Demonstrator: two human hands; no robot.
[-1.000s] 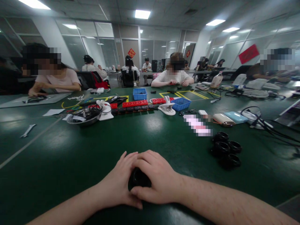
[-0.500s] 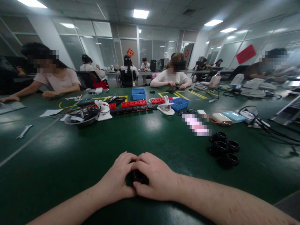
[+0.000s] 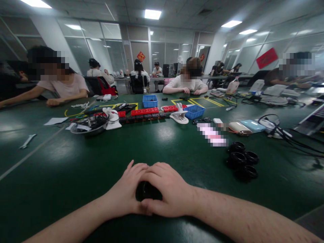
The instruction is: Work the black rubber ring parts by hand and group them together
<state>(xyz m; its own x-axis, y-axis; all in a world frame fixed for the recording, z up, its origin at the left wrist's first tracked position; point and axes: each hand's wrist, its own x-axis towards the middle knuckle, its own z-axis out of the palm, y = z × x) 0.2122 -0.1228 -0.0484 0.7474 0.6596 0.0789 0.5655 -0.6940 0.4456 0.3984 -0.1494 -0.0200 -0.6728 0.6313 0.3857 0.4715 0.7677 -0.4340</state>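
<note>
At the near middle of the green table (image 3: 106, 162), my left hand (image 3: 126, 190) and my right hand (image 3: 172, 192) are curled together around a glossy black round part (image 3: 146, 190). Fingers and thumbs of both hands meet around it, so only its dark upper middle shows between them. The left index finger sticks up a little. To the right stand several black ring-shaped parts (image 3: 238, 159) in a cluster, hollow in the middle and apart from my hands.
Red power strips (image 3: 144, 111), a white clip stand (image 3: 179, 115), blue bins (image 3: 194, 112) and a bowl of cables (image 3: 88, 126) line the middle of the table. A wrench (image 3: 27, 141) lies left. Power banks (image 3: 240, 128) and cables are right. Other people sit around.
Both hands have shifted slightly around the black part, and the right thumb now reaches further left across its near side. The left index finger has lifted.
</note>
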